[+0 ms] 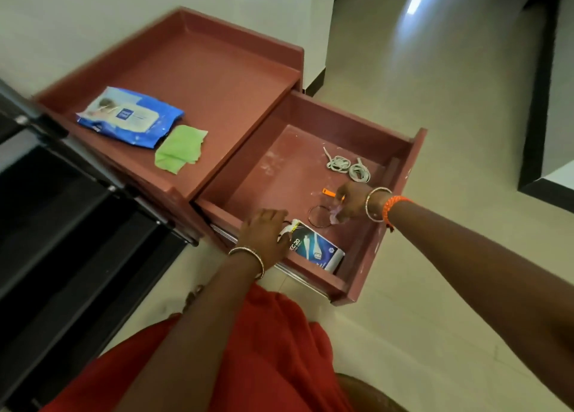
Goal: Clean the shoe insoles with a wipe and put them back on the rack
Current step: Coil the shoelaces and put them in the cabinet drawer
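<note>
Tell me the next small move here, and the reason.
Probably draw both hands out of the drawer and reach for the wipes pack on the cabinet top: left hand and right hand are among odds and ends, no insoles visible.

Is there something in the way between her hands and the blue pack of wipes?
Nothing visible blocks it. Both the left hand and right hand are down in the open drawer; the wipes pack lies on the cabinet top, beside a green cloth.

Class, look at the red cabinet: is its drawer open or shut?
Open: the drawer is pulled out, its inside showing cables and a box.
</note>
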`<state>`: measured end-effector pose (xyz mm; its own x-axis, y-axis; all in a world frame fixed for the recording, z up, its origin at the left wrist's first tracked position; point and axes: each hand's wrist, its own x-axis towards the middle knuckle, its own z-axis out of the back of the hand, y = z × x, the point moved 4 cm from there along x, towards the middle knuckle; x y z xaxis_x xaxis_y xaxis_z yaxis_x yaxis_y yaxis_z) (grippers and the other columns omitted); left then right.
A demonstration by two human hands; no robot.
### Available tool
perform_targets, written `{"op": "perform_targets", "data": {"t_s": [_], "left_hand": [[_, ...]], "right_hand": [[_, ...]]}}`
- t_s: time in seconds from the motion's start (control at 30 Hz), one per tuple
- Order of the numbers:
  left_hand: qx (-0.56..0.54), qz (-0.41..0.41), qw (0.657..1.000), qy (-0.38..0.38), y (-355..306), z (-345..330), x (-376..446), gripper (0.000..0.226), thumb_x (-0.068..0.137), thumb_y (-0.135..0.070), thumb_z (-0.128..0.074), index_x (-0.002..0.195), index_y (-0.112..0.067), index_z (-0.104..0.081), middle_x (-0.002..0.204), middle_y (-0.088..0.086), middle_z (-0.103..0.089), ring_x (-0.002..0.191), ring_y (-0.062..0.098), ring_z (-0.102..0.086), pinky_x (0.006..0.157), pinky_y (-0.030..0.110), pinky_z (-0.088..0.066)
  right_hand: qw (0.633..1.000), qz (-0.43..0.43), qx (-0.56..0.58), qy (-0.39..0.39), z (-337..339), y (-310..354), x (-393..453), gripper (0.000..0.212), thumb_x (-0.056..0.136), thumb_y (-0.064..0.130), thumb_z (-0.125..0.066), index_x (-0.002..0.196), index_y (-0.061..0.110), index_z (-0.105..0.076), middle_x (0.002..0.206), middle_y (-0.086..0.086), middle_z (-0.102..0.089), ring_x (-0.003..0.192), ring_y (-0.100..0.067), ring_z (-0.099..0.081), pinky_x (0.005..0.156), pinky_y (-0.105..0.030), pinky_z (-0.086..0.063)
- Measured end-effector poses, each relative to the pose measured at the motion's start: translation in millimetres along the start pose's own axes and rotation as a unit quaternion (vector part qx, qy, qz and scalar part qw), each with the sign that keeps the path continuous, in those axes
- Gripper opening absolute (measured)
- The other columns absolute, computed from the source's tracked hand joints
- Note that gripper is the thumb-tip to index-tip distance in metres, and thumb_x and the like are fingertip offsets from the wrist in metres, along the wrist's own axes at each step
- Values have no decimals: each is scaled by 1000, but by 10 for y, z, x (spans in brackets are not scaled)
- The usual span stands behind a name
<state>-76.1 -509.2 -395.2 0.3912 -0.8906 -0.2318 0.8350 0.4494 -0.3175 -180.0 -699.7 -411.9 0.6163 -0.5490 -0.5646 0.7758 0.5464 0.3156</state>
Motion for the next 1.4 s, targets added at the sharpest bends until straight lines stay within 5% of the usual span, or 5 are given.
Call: {"op": "perform_targets", "data": {"t_s": [0.4, 0.57, 0.83, 1.07, 1.4], "left_hand": [[101, -16, 994, 29, 143, -278, 14, 93, 66, -55, 9, 122, -23, -58, 124, -3, -59, 118, 21, -47, 101, 35, -8], [109, -15, 993, 48, 125, -269, -1, 91, 70, -54, 10, 122, -22, -58, 125, -1, -58, 119, 23, -45, 108, 36, -9], [60, -4, 996, 61, 29, -254, -81, 39, 99, -35, -38, 134, -22, -47, 138, -1, -49, 131, 20, -37, 113, 36, -8], [-37, 10, 999, -5, 190, 55, -294, 89, 84, -39, -65, 151, -24, -9, 158, 3, -15, 146, 24, -9, 116, 39, -14], [-31, 79, 983, -161, 643, 540, -425, 139, 46, -99, -10, 150, -7, -4, 158, 6, -2, 142, 17, 8, 114, 42, 1]], "right_hand": [[970, 7, -204, 128, -253, -62, 208, 33, 75, 22, -76, 68, 25, -44, 112, -7, -64, 101, -24, -60, 75, -23, -42], [974, 12, -203, 98, -231, -107, 182, 31, 81, 16, -66, 110, 8, -63, 117, -11, -63, 105, -28, -60, 88, -30, -49], [962, -79, 46, -258, 168, -291, -691, 46, 81, 11, -59, 123, -5, -50, 124, -26, -49, 109, -43, -52, 89, -40, -44], [926, -154, 301, -169, -248, -92, -1270, 39, 80, 40, -60, 90, 3, -65, 101, -20, -66, 97, -37, -59, 70, -27, -41], [866, -150, 441, -181, -57, 712, -919, 44, 83, 34, -64, 47, 15, -48, 54, 3, -51, 58, -17, -52, 86, -47, -52]]}}
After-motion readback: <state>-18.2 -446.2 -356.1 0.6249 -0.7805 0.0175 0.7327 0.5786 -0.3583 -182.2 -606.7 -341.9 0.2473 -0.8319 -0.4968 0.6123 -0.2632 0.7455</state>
